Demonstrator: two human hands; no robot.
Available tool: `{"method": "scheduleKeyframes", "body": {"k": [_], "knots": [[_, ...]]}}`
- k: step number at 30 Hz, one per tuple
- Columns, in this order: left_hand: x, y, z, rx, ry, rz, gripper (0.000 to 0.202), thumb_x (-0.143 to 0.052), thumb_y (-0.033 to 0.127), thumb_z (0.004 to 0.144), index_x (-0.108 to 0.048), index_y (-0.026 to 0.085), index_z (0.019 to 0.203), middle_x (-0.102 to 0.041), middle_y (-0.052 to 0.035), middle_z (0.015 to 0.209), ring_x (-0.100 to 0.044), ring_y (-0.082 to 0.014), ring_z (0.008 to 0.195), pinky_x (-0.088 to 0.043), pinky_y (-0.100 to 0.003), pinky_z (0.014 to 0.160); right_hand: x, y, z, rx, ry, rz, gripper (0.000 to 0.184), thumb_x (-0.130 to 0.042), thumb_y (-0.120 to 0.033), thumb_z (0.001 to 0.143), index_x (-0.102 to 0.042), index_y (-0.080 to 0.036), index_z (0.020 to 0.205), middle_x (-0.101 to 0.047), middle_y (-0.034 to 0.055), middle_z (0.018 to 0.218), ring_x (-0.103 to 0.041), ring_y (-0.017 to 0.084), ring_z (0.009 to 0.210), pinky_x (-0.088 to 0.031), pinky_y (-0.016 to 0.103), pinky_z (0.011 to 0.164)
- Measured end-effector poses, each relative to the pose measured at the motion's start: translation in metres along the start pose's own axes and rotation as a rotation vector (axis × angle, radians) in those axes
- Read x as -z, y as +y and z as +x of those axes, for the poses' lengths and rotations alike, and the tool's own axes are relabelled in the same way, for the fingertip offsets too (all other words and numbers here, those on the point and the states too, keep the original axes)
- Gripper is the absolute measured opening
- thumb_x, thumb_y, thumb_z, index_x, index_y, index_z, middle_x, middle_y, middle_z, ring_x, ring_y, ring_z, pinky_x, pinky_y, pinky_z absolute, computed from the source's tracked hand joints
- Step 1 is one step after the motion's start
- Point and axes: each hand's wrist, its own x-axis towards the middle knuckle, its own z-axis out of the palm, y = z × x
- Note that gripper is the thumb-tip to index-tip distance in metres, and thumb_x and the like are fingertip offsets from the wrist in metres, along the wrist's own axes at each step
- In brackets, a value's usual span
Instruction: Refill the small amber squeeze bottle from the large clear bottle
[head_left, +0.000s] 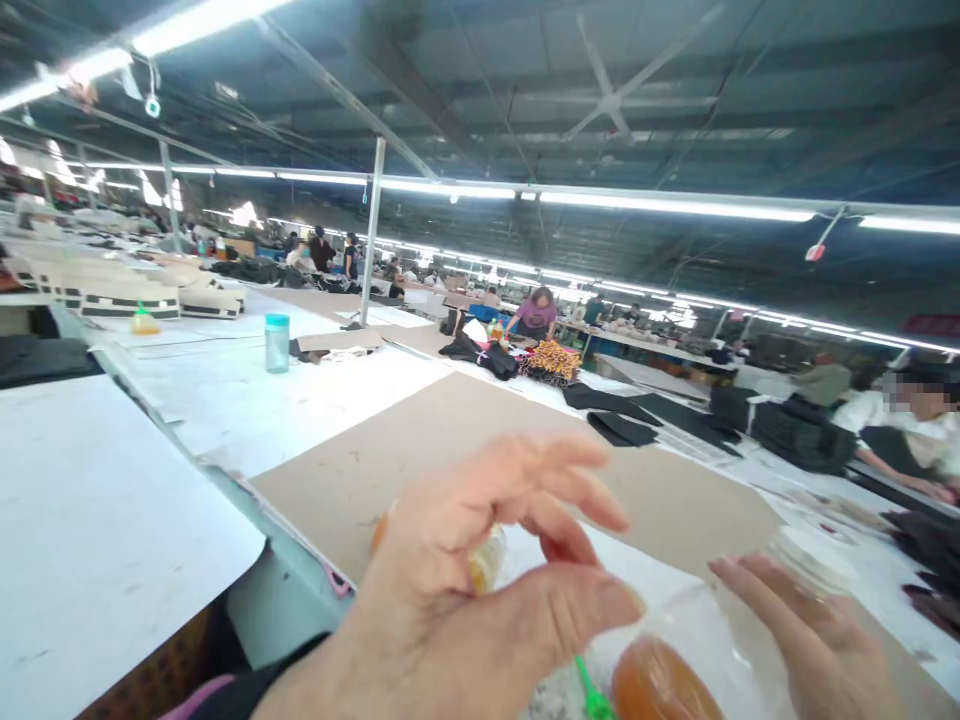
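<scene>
My left hand (502,560) is raised in the middle foreground, thumb and curved fingers apart with nothing visible between them. Partly behind it are a clear wrapped item with yellow inside (487,560) and a bit of something orange (380,530). Below the thumb lie a green pointed tip (595,695) and a smooth orange-brown rounded object (660,682), next to crumpled clear plastic (705,630). My right hand (821,630) is at the lower right, fingers stretched out beside this plastic. A blurred whitish round container (814,562) shows just behind it; whether they touch, I cannot tell.
Brown paper (435,430) covers part of the long white table (217,420). A teal-lidded bottle (277,345) and a small yellow bottle (145,321) stand left. Dark fabric pieces (622,428) lie farther back. Co-workers (535,315) are at other tables, one (911,430) at the right.
</scene>
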Motion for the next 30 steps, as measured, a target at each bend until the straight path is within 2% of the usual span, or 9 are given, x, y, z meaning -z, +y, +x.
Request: {"method": "scheduleKeyframes", "body": {"k": [1,3,6,9,14,18,20,25,30], "knots": [[-0.012,-0.012,0.000,0.104,-0.076,-0.091,0.038,-0.063,0.038,0.077,-0.061,0.025,0.112,-0.066,-0.0018,0.090,-0.060,-0.0133,0.072,-0.051,-0.024,0.065,-0.005,0.001,0.000,-0.054,-0.034,0.026,0.040,-0.072,-0.058,0.056,-0.072,-0.023,0.075,-0.068,0.0130,0.092,-0.058,0.036,0.095,-0.042,0.049,0.083],[-0.035,-0.036,-0.001,0.317,-0.227,-0.121,0.023,-0.065,0.027,0.072,-0.068,0.021,0.094,-0.064,-0.0009,0.082,-0.059,-0.0140,0.075,-0.048,-0.024,0.069,-0.010,-0.001,0.000,-0.122,-0.087,0.088,0.046,-0.075,-0.058,0.050,-0.068,-0.021,0.076,-0.068,0.0105,0.091,-0.059,0.032,0.091,-0.045,0.044,0.080],[-0.063,-0.055,0.003,0.372,-0.345,-0.004,0.019,-0.060,0.021,0.073,-0.068,0.020,0.091,-0.064,0.0001,0.083,-0.057,-0.0147,0.081,-0.043,-0.022,0.067,-0.010,-0.005,-0.003,-0.056,-0.186,0.193,0.044,-0.076,-0.054,0.053,-0.062,-0.019,0.076,-0.064,0.0053,0.078,-0.058,0.025,0.076,-0.047,0.035,0.067],[-0.083,-0.051,0.023,0.238,-0.410,0.084,0.022,-0.056,0.022,0.077,-0.066,0.020,0.097,-0.065,-0.0004,0.088,-0.056,-0.0140,0.080,-0.042,-0.021,0.066,-0.007,-0.003,-0.006,-0.011,-0.276,0.237,0.040,-0.074,-0.050,0.060,-0.061,-0.018,0.079,-0.061,0.0030,0.074,-0.055,0.020,0.070,-0.045,0.030,0.063],[-0.117,-0.039,0.084,-0.270,-0.480,0.251,0.025,-0.052,0.019,0.082,-0.061,0.018,0.105,-0.064,-0.0018,0.099,-0.056,-0.0133,0.079,-0.042,-0.024,0.075,-0.006,0.001,-0.011,0.021,-0.280,0.310,0.039,-0.072,-0.048,0.064,-0.061,-0.017,0.084,-0.060,0.0020,0.072,-0.055,0.021,0.071,-0.042,0.030,0.062],[-0.147,-0.031,0.126,-0.573,-0.670,0.503,0.023,-0.056,0.024,0.081,-0.059,0.017,0.102,-0.061,-0.0049,0.104,-0.057,-0.0171,0.086,-0.042,-0.026,0.076,-0.007,-0.007,-0.017,0.068,-0.273,0.215,0.034,-0.067,-0.047,0.069,-0.060,-0.017,0.084,-0.061,0.0021,0.078,-0.054,0.020,0.076,-0.042,0.030,0.067],[-0.159,-0.027,0.139,-0.635,-0.785,0.625,0.021,-0.058,0.027,0.081,-0.060,0.016,0.098,-0.060,-0.0057,0.102,-0.056,-0.0186,0.088,-0.042,-0.026,0.073,-0.007,-0.010,-0.018,0.104,-0.294,0.178,0.030,-0.064,-0.046,0.072,-0.059,-0.018,0.081,-0.059,0.0014,0.078,-0.053,0.019,0.077,-0.041,0.029,0.069],[-0.177,-0.021,0.155,-0.584,-1.083,0.781,0.016,-0.059,0.031,0.079,-0.061,0.017,0.087,-0.061,-0.0023,0.084,-0.056,-0.0178,0.082,-0.040,-0.025,0.067,-0.008,-0.007,-0.017,0.119,-0.291,0.206,0.026,-0.061,-0.043,0.074,-0.054,-0.019,0.077,-0.054,-0.0006,0.073,-0.048,0.017,0.072,-0.037,0.029,0.067],[-0.185,-0.020,0.153,-0.717,-1.117,0.838,0.011,-0.054,0.023,0.084,-0.061,0.017,0.090,-0.059,-0.0030,0.086,-0.054,-0.0165,0.084,-0.038,-0.025,0.066,-0.004,-0.006,-0.018,0.117,-0.289,0.285,0.022,-0.061,-0.038,0.074,-0.053,-0.018,0.078,-0.052,-0.0022,0.071,-0.046,0.015,0.068,-0.036,0.028,0.064]]}}
